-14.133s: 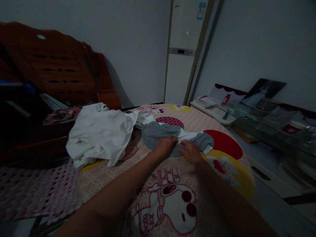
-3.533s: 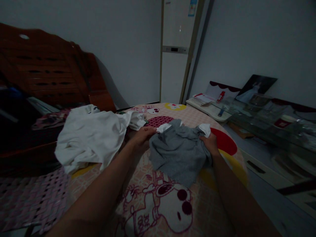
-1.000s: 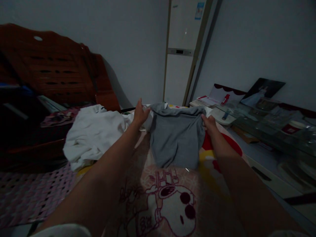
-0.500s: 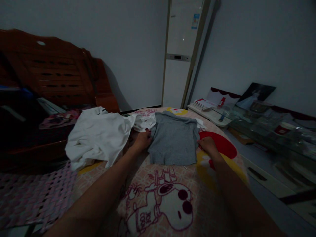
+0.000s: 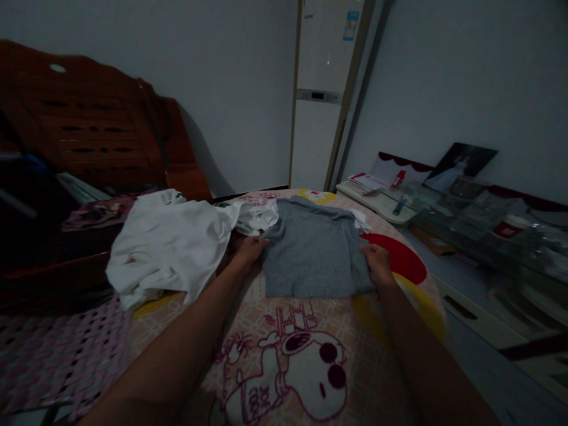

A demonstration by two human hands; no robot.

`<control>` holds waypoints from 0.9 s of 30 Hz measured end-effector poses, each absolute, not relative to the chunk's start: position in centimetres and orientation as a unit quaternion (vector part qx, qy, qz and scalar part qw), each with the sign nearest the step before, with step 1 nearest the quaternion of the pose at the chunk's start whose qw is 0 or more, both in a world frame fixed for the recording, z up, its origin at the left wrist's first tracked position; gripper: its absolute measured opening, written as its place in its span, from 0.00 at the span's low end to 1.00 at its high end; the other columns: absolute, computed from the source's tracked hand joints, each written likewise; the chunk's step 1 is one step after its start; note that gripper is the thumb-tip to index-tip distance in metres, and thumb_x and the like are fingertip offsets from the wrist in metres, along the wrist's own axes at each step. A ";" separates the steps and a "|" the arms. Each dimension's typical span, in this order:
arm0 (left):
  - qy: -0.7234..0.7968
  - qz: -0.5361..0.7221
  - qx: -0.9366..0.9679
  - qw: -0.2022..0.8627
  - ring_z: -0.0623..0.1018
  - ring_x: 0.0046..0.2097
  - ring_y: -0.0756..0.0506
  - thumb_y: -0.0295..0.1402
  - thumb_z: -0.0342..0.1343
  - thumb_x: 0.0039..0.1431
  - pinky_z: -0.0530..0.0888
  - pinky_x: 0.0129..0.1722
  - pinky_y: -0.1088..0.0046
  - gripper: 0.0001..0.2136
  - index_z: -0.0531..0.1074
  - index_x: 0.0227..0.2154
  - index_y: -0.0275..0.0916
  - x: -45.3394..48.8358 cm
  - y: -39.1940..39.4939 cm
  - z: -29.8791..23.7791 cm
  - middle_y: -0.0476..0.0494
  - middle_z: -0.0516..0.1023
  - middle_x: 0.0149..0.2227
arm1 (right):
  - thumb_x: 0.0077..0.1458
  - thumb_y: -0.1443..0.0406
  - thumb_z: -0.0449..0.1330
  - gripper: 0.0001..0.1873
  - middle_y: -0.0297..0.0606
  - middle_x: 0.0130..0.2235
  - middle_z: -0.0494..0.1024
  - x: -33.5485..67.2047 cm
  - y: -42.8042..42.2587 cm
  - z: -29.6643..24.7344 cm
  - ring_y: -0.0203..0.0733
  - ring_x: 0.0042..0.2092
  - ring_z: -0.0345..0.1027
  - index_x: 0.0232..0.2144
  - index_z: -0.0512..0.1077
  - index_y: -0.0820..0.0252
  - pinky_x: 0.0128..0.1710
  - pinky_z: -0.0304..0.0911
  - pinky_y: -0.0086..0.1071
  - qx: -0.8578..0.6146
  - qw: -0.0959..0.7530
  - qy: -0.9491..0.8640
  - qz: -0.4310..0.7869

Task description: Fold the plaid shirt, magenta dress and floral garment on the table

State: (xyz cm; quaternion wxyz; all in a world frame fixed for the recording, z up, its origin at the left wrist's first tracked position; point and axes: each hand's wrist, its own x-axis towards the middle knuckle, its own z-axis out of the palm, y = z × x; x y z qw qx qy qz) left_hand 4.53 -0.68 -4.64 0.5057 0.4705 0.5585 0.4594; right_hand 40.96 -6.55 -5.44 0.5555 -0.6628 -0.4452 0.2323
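Observation:
A small grey knitted sweater [image 5: 313, 248] with white sleeves lies spread flat on a round table [image 5: 412, 307] covered by a pink cartoon-dog cloth. My left hand [image 5: 249, 248] pinches the sweater's left edge, fingers closed on the fabric. At the lower right edge my right hand [image 5: 377, 264] grips the sweater's side. A crumpled white garment [image 5: 171, 242] lies heaped to the left of my left hand, touching the sweater's white sleeve.
A dark red wooden bench [image 5: 89, 130] stands at the left with clutter on it. A tall white air conditioner [image 5: 319, 94] stands in the corner. Low shelves with papers, a framed photo [image 5: 464, 165] and glass panels run along the right wall. A pink woven mat [image 5: 57, 355] lies lower left.
The sweater was held up by its shoulders a second ago; it now lies flat on the table, and both hands have slid down to its sides.

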 end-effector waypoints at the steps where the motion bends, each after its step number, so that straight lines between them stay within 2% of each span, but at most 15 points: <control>1: 0.527 0.434 0.481 0.550 0.77 0.31 0.44 0.37 0.67 0.38 0.72 0.29 0.72 0.13 0.74 0.26 0.36 4.5 -1.0 -4.4 0.43 0.78 0.27 | 0.39 0.55 0.61 0.19 0.38 0.28 0.81 40.7 -6.9 -5.3 0.44 0.31 0.73 0.31 0.76 0.62 0.28 0.65 0.33 -0.653 0.536 -0.457 0.278; 4: 0.442 0.363 0.526 0.629 0.80 0.37 0.40 0.32 0.71 0.32 0.76 0.33 0.69 0.20 0.77 0.34 0.35 4.2 -2.2 -3.3 0.38 0.81 0.35 | 0.34 0.61 0.64 0.21 0.39 0.35 0.83 40.0 -7.6 -4.7 0.46 0.35 0.75 0.36 0.77 0.62 0.33 0.67 0.35 -0.647 0.508 -0.468 0.323; 8: 0.424 0.310 0.575 0.627 0.80 0.40 0.39 0.26 0.69 0.30 0.76 0.31 0.70 0.27 0.76 0.41 0.40 3.6 -3.2 -1.8 0.40 0.81 0.39 | 0.39 0.61 0.60 0.19 0.40 0.35 0.82 41.9 -7.8 -4.0 0.47 0.34 0.74 0.36 0.78 0.62 0.32 0.66 0.35 -0.695 0.528 -0.428 0.234; 10: 0.434 0.314 0.594 0.600 0.80 0.40 0.40 0.23 0.68 0.28 0.76 0.31 0.72 0.26 0.77 0.39 0.39 2.9 -3.0 -1.5 0.42 0.81 0.38 | 0.41 0.61 0.58 0.15 0.42 0.33 0.82 43.9 -7.9 -4.0 0.49 0.34 0.74 0.32 0.78 0.61 0.33 0.65 0.36 -0.744 0.511 -0.406 0.144; 14: 0.472 0.299 0.605 0.567 0.80 0.34 0.40 0.22 0.67 0.27 0.74 0.26 0.72 0.23 0.76 0.34 0.39 1.3 -1.9 -1.7 0.43 0.80 0.35 | 0.41 0.65 0.56 0.10 0.44 0.28 0.80 46.5 -8.0 -4.6 0.50 0.34 0.73 0.23 0.77 0.59 0.35 0.63 0.36 -0.803 0.400 -0.441 0.030; 16: 0.494 0.288 0.623 0.534 0.79 0.33 0.39 0.22 0.68 0.28 0.73 0.26 0.71 0.21 0.76 0.32 0.39 0.7 -1.7 -1.7 0.44 0.79 0.31 | 0.42 0.67 0.56 0.10 0.45 0.27 0.79 46.5 -8.3 -4.8 0.50 0.34 0.73 0.24 0.78 0.59 0.35 0.63 0.36 -0.817 0.344 -0.463 0.022; 18: 0.533 0.309 0.649 0.445 0.78 0.34 0.38 0.20 0.68 0.27 0.72 0.31 0.69 0.19 0.76 0.29 0.38 0.7 -1.7 -1.3 0.46 0.75 0.26 | 0.43 0.67 0.56 0.13 0.46 0.30 0.80 45.8 -8.7 -4.5 0.51 0.36 0.74 0.30 0.80 0.60 0.37 0.63 0.37 -0.834 0.304 -0.459 0.008; 20: 0.564 0.361 0.667 0.327 0.77 0.35 0.39 0.19 0.67 0.29 0.71 0.35 0.69 0.16 0.76 0.25 0.38 1.3 -2.2 -0.7 0.48 0.71 0.22 | 0.45 0.68 0.57 0.18 0.49 0.37 0.81 44.8 -9.2 -4.0 0.54 0.41 0.74 0.39 0.80 0.60 0.40 0.63 0.40 -0.843 0.292 -0.450 -0.036; 22: 0.540 0.396 0.695 0.261 0.75 0.34 0.41 0.22 0.66 0.35 0.69 0.36 0.70 0.10 0.75 0.24 0.39 2.7 -3.1 0.0 0.48 0.71 0.22 | 0.49 0.67 0.56 0.22 0.52 0.42 0.80 43.7 -9.6 -3.1 0.55 0.45 0.73 0.47 0.77 0.60 0.44 0.62 0.42 -0.827 0.306 -0.464 -0.090; 24: 0.462 0.372 0.749 0.295 0.73 0.31 0.45 0.27 0.64 0.43 0.68 0.34 0.72 0.03 0.76 0.22 0.39 4.8 -4.5 0.5 0.47 0.73 0.23 | 0.52 0.65 0.55 0.20 0.52 0.43 0.79 42.4 -9.7 -2.3 0.54 0.45 0.73 0.47 0.76 0.61 0.45 0.62 0.43 -0.792 0.322 -0.509 -0.100; 27: 0.327 0.255 0.812 0.411 0.71 0.27 0.48 0.32 0.63 0.47 0.67 0.30 0.74 0.03 0.77 0.23 0.39 8.5 -7.5 0.6 0.46 0.75 0.24 | 0.54 0.61 0.56 0.12 0.46 0.35 0.80 40.2 -9.1 -1.3 0.49 0.39 0.74 0.34 0.79 0.59 0.42 0.63 0.38 -0.718 0.315 -0.621 0.009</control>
